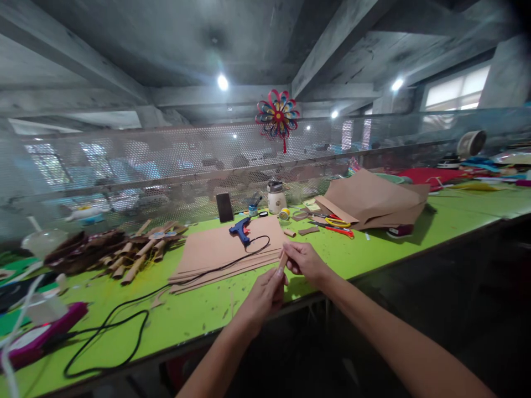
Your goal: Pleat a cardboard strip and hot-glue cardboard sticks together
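Observation:
Between my two hands, just above the table's front edge, is a small strip of brown paper (282, 262), which looks rolled or folded. My left hand (265, 288) is closed on its lower end, the thumb lying along it. The fingers of my right hand (303, 258) pinch its upper end. Beyond them lies a stack of brown paper sheets (207, 251). A blue glue gun (241, 231) rests on top of the stack, its black cord trailing left. A short paper roll (289, 233) and a brown scrap (308, 230) lie past my right hand.
Scissors with red and yellow handles (338, 224) lie right of the stack. Large brown sheets (369, 199) are heaped farther right. A phone (224, 207) and a white jar (276, 198) stand by the mesh screen. Brown paper tubes (135, 268) and a purple power strip (45, 337) are left.

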Available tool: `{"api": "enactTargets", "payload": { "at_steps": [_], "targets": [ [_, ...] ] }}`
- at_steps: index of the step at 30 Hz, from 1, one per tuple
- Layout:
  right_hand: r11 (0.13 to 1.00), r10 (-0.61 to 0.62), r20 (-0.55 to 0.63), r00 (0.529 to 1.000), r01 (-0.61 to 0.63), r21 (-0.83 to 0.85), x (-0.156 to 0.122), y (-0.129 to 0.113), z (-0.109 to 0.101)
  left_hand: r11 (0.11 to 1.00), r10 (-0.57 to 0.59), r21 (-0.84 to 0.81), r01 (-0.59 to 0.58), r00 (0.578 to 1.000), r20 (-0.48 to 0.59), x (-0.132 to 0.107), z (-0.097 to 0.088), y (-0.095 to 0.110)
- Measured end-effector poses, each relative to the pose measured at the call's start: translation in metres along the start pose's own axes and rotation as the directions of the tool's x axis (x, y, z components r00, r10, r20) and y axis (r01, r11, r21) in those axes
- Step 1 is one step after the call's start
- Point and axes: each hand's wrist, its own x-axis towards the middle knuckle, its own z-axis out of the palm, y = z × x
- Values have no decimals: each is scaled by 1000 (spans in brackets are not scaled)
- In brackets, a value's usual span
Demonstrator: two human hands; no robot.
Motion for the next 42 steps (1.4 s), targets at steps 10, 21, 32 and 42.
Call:
{"api": "enactTargets", "payload": {
  "at_steps": [10, 21, 32, 42],
  "targets": [
    [987, -146, 75, 986, 151, -61, -8, -1, 1, 997, -74, 13, 75, 996, -57, -3, -4, 3],
    [968, -214, 0, 977, 212, -136, -15, 4, 2, 996, 19, 89, -24, 998, 52, -10, 1, 8],
    [919, -339, -156, 928, 291, -267, -30, -9, 7, 865, 87, 493, -90, 996, 30, 3, -1, 12],
    [915, -385, -144, 912, 357, -186, -61, -39, 21, 929, 2, 366, -44, 994, 112, -40, 2, 27]
  ]
}}
